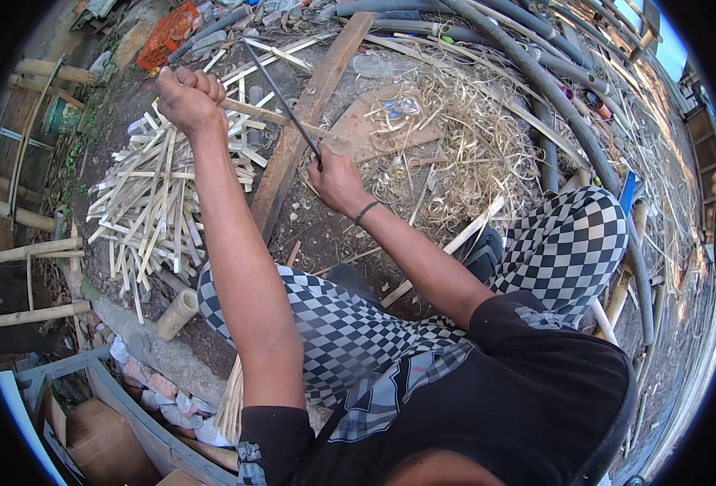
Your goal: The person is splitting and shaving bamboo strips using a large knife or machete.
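My left hand (192, 101) is closed in a fist around one end of a light bamboo strip (261, 114), which reaches across a long brown wooden plank (325, 85). Closed around the lower end of a long, thin, dark blade (273, 85) is my right hand (337, 182); its handle is hidden in my fingers. The blade slants up and left, crossing the strip above the plank. Below my left forearm a loose heap of pale split bamboo sticks (151, 190) covers the ground.
Curled shavings (475, 150) lie in a wide pile to the right, partly over a flat brown sheet (358, 130). Long dark poles (528, 69) curve along the far right. An orange crate (167, 36) stands at the far left; a grey-framed box (107, 381) is at the near left.
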### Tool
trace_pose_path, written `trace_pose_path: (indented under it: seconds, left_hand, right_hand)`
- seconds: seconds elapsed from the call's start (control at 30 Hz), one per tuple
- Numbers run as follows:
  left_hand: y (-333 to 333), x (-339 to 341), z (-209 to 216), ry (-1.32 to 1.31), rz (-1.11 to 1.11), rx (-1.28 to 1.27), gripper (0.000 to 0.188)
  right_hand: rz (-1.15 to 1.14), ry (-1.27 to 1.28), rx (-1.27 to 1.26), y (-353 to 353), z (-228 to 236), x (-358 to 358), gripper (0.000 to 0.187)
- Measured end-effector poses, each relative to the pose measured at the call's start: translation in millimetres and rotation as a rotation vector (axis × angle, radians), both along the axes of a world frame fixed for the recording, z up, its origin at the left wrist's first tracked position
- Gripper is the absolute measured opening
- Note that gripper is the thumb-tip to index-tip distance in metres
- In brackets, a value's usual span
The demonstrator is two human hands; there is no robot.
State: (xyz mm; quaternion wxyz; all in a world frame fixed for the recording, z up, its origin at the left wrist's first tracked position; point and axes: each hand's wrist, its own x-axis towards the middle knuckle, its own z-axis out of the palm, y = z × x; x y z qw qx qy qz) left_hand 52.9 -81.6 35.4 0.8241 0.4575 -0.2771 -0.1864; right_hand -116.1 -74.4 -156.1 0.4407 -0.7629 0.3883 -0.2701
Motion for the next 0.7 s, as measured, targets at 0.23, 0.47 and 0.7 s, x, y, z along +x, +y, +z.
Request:
trace_pose_path:
  seconds: [0.23, 0.47, 0.7]
  left_hand:
    - [-10, 1, -14, -0.013, 0.001, -0.011, 0.046]
    - [2, 8, -4, -0.008, 0.153, 0.018, 0.043]
    - [-8, 6, -14, 0.038, 0.152, 0.022, 0.039]
  right_hand:
    - [-0.084, 0.328, 0.107, -28, -64, -21, 0.034]
    - [0.004, 0.013, -0.022, 11, -13, 3, 0.026]
    - [-0.159, 0.47, 0.163, -34, -147, -53, 0.036]
